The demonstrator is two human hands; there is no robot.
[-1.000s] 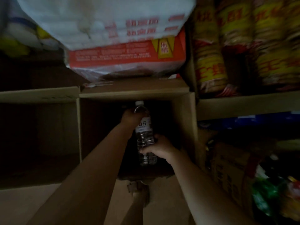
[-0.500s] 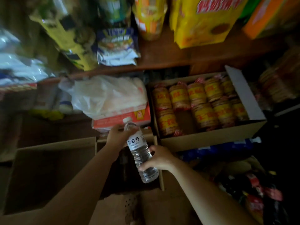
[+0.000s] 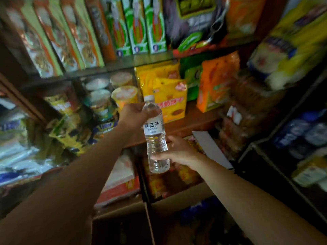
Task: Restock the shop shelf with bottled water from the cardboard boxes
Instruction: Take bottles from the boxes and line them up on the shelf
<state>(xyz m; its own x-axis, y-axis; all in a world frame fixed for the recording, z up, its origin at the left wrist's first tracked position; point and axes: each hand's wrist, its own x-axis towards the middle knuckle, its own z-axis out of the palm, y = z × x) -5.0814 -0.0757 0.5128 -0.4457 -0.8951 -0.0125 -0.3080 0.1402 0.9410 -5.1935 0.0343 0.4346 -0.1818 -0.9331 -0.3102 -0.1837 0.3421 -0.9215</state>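
While both hands carry it, the water bottle (image 3: 155, 137) has come up out of the dark cardboard box (image 3: 122, 225) where it sat a second ago and now hangs upright in front of the wooden shelf (image 3: 192, 121). The left hand (image 3: 134, 117) wraps the bottle's shoulder near the white cap; the right hand (image 3: 178, 151) curls round its lower body from the right. Beyond it stand yellow biscuit packs (image 3: 169, 99), with instant noodle cups (image 3: 113, 96) to the far left. Judging by this lift, picking is done and placing on a shelf remains.
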